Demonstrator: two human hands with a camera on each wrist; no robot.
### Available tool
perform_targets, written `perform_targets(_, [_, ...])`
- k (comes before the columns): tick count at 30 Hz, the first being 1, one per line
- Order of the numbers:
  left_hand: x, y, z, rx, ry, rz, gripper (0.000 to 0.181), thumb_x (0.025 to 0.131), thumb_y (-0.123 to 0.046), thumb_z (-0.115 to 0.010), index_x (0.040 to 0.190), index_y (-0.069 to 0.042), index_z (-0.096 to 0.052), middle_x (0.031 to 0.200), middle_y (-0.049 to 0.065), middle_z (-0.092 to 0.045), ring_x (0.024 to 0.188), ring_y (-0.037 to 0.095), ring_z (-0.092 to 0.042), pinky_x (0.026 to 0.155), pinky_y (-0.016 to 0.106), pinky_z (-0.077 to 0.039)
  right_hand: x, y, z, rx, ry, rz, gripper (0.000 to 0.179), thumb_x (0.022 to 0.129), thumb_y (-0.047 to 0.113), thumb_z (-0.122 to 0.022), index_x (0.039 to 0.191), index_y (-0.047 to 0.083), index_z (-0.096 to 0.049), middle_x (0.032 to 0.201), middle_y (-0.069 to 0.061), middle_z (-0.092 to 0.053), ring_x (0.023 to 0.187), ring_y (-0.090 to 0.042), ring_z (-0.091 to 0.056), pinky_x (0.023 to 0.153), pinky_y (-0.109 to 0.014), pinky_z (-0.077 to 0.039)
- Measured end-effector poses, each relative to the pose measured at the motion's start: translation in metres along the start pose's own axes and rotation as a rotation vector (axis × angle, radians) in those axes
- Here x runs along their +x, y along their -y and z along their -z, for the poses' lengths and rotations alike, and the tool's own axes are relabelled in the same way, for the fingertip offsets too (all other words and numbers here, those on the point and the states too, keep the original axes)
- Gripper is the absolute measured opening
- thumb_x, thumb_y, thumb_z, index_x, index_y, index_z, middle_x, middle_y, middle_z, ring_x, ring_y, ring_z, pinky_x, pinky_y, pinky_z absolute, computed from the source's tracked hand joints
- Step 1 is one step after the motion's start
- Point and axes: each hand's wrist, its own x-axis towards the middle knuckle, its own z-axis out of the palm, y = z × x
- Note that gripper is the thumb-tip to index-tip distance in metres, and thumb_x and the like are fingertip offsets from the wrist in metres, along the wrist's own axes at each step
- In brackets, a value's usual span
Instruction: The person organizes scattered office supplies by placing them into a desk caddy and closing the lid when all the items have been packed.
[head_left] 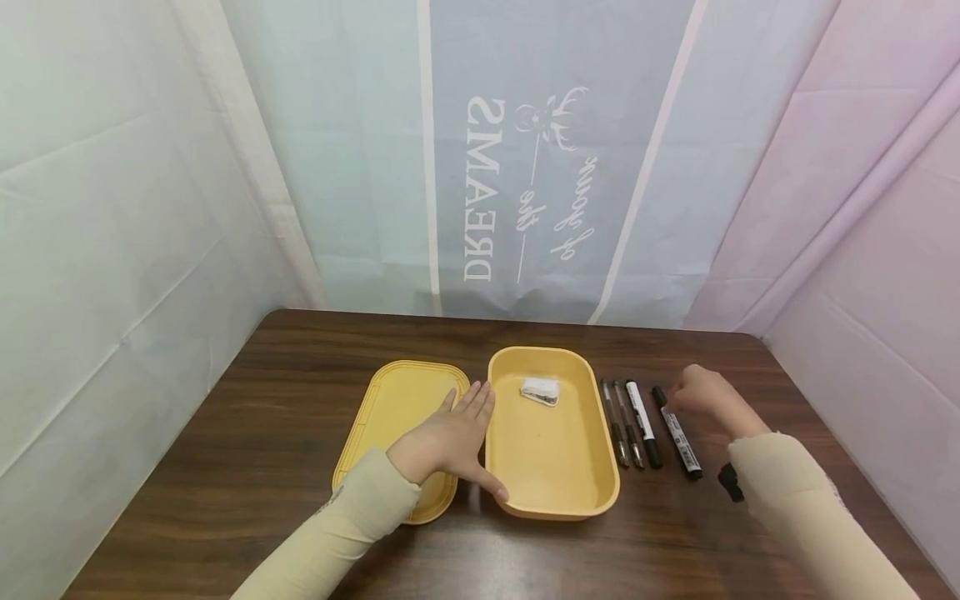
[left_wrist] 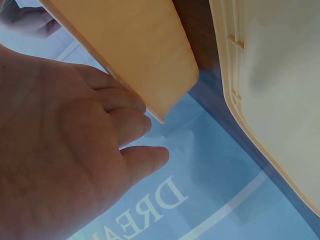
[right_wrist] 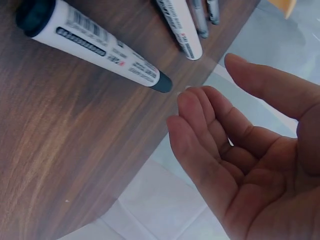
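Note:
My left hand (head_left: 450,437) lies along the left rim of a yellow plastic box (head_left: 551,467), its fingers straight and its thumb spread toward the near corner. In the left wrist view the fingertips are right at the rim of the box (left_wrist: 145,50). Inside the box, toward the far end, lies a small white stapler (head_left: 541,389). My right hand (head_left: 705,396) is over the right side of the table, beside a black-capped marker (head_left: 681,442). In the right wrist view its fingers bend loosely near the end of that marker (right_wrist: 105,47), with nothing between them and the thumb.
A yellow lid (head_left: 397,408) lies left of the box, partly under my left forearm. Two pens (head_left: 630,425) and a white marker (head_left: 640,412) lie in a row right of the box. A black object (head_left: 731,483) shows beside my right sleeve. Curtains border the table (head_left: 285,500).

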Motion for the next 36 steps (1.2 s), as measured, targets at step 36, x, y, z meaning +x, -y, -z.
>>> perform_targets(36, [0.000,-0.001,-0.005,0.031,-0.013,-0.004,0.133,0.062,-0.080,-0.064,0.151,0.002,-0.010,0.158,0.017,-0.004,0.145,0.027,-0.003,0.115,0.048,-0.007,-0.005,-0.015,-0.036,0.046,-0.071,-0.210,0.017,0.077,0.009,-0.065,0.072,-0.001,-0.052,0.059,-0.004,-0.043,0.051,-0.015,-0.042,0.048,-0.029,-0.037])
